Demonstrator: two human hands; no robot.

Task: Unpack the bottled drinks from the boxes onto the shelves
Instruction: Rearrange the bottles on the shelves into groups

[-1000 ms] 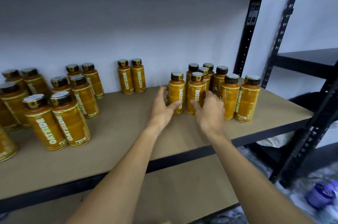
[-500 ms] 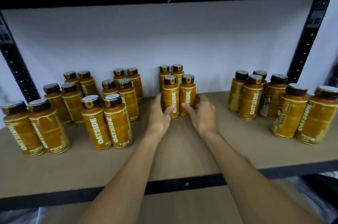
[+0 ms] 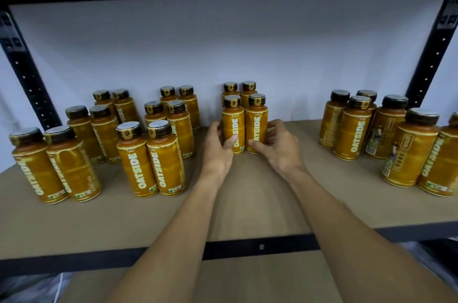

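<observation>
Left grip (image 3: 218,148) and right grip (image 3: 280,148) clasp bottles (image 3: 233,122) on a tan shelf (image 3: 255,200).

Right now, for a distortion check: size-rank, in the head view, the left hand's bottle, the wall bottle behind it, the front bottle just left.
1. front bottle
2. held bottle, left hand
3. wall bottle, partly hidden
Probably identical; nearness sets the order.

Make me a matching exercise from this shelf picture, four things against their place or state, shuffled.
Things
1. left hand
2. right hand
3. rear pair of orange dark-capped bottles
4. black metal front beam

States
A. edges the brown shelf board
B. holds the right front orange bottle
C. stands behind the two held bottles
D. holds the left front orange bottle

Pairs: 1-D, 2-B, 3-C, 4-A
</observation>
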